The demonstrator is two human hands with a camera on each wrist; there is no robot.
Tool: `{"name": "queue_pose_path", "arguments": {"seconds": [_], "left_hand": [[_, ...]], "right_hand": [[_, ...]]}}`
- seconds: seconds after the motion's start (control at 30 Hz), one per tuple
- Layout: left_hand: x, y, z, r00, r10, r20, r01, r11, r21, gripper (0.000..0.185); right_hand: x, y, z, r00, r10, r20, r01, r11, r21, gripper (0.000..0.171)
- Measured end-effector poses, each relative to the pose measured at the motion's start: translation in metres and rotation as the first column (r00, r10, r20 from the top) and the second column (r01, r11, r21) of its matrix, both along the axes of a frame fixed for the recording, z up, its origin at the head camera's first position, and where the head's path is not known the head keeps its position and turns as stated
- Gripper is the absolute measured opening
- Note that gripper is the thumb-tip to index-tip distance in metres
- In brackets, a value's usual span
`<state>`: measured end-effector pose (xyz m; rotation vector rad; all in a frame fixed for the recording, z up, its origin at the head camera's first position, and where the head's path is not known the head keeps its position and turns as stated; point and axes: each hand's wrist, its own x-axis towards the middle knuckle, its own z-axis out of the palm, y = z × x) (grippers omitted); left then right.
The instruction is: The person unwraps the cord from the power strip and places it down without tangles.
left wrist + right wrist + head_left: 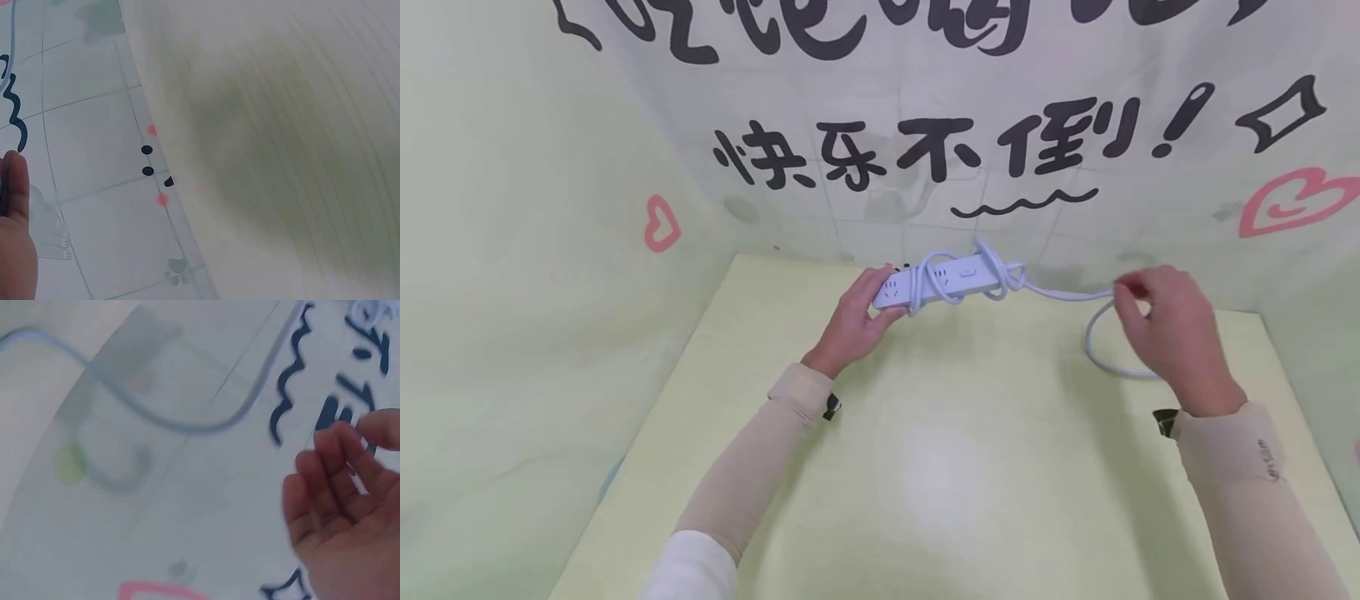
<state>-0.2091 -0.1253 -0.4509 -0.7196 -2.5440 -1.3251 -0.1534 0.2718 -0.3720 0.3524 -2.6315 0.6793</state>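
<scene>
Head view: left hand (859, 321) gripping the near end of a white power strip (942, 283), fingers curled round it, held just above the far edge of the yellow-green worktop (925, 467). White cable (1060, 293) looped a few times around the strip's body, then running right to the right hand (1168, 333), pinched there between thumb and fingertips; a slack loop of it lying on the worktop below that hand. Pale backdrop (550, 208) with black characters and pink hearts behind. Left wrist view: blurred; only the edge of the left hand (14, 231) at the frame's left side, grip not visible here, beside the worktop (294, 144) and the printed backdrop (94, 187). Right wrist view: blurred; right hand (350, 519) with fingers (340, 462) curled inward, the cable (175, 422) curving across the backdrop.
</scene>
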Motion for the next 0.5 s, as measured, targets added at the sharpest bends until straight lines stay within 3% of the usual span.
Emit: {"name": "queue_pose_path", "arguments": {"seconds": [0.07,0.17,0.37,0.43,0.5], "left_hand": [[-0.001,0.001,0.000,1.000,0.003,-0.005,-0.003,1.000,0.006,0.067],[-0.002,0.001,0.000,1.000,0.002,-0.009,-0.002,1.000,0.014,0.065],[0.004,0.004,0.006,0.999,-0.034,-0.002,0.034,0.999,-0.013,0.056],[0.007,0.006,0.009,0.998,-0.064,0.006,0.064,0.997,-0.035,0.054],[0.009,0.008,0.011,0.996,-0.091,0.014,0.092,0.994,-0.065,0.053]], "right_hand": [[-0.008,-0.019,0.001,0.989,0.119,-0.094,-0.118,0.993,0.011,0.025],[-0.021,-0.041,-0.007,0.972,0.226,-0.057,-0.220,0.971,0.090,0.032],[-0.040,-0.054,-0.023,0.967,0.171,0.190,-0.219,0.938,0.268,0.021],[-0.042,-0.050,-0.021,0.959,0.158,0.234,-0.222,0.935,0.277,0.018],[-0.044,-0.046,-0.017,0.953,0.156,0.261,-0.218,0.949,0.226,0.022]]}}
